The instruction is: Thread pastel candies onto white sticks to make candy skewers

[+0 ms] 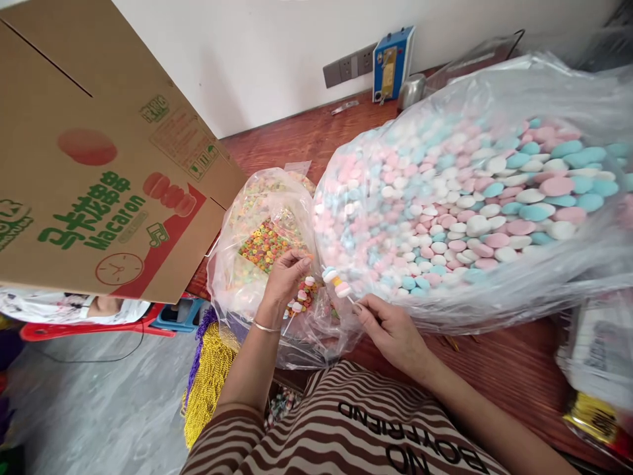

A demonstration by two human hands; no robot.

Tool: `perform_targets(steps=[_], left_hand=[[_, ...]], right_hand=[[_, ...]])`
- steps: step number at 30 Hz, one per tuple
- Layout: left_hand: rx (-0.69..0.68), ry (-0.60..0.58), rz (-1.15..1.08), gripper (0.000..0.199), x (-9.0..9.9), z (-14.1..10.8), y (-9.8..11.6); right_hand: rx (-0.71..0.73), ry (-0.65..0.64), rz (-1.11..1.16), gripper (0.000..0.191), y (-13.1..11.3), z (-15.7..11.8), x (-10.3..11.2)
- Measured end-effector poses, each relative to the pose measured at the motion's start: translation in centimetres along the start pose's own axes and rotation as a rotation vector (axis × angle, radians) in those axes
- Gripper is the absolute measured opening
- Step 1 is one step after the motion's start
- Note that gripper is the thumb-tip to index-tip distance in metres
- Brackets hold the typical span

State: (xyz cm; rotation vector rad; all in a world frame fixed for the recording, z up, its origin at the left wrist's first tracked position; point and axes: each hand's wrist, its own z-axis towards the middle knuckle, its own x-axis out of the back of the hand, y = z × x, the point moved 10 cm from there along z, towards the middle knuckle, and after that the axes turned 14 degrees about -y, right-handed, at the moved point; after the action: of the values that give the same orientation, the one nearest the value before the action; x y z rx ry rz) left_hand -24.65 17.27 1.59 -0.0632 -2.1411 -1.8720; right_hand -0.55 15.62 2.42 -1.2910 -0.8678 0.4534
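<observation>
My right hand (390,333) is closed on the thin white stick of a candy skewer (338,282). White, yellow, pink and blue pieces are threaded along the skewer's upper end, which points up and left. Above an open clear plastic bag (222,277), the fingers of my left hand (287,280) are pinched together; whatever they hold is too small to make out. Small colourful ring-shaped candies (270,244) fill that bag. More threaded skewers (302,295) lie in it, just under my left hand.
A large clear bag of pink, white and blue puffy candies (459,224) covers the right of the wooden table (291,146). At left stands a big cardboard box (113,152). A blue device (393,64) is by the wall. Yellow bead strings (210,382) hang below the table's edge.
</observation>
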Motion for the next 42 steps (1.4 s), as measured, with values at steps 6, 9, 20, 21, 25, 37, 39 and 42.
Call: perform_targets(steps=[6, 9, 20, 21, 25, 37, 39, 42], left_hand=[[0.054, -0.123, -0.386, 0.037, -5.8, -0.8, 0.9], [0.061, -0.116, -0.341, 0.037, -6.4, -0.6, 1.4], [-0.068, -0.160, -0.195, 0.029, -8.1, -0.4, 3.3], [-0.117, -0.158, -0.131, 0.027, -8.1, -0.6, 4.1], [-0.288, -0.179, 0.031, 0.019, -8.4, -1.2, 6.8], [-0.178, -0.246, -0.432, 0.029, -10.9, 0.7, 5.1], [-0.182, -0.243, -0.381, 0.027, -11.1, 0.7, 5.4], [-0.189, -0.238, -0.295, 0.021, -11.1, 0.5, 5.8]], right_hand=[[-0.020, 0.044, 0.027, 0.029, 0.5, -1.0, 1.2], [-0.023, 0.070, 0.021, 0.029, 0.6, -1.6, 1.8], [-0.028, 0.094, 0.027, 0.030, 0.7, -2.6, 2.8], [-0.029, 0.098, 0.033, 0.031, 0.6, -2.7, 2.9], [-0.019, 0.146, 0.062, 0.033, 0.8, -3.2, 3.3], [0.011, 0.181, 0.133, 0.032, 1.9, -4.8, 4.2], [0.015, 0.174, 0.121, 0.033, 1.7, -4.9, 4.3], [0.029, 0.169, 0.098, 0.034, 1.4, -5.0, 4.5]])
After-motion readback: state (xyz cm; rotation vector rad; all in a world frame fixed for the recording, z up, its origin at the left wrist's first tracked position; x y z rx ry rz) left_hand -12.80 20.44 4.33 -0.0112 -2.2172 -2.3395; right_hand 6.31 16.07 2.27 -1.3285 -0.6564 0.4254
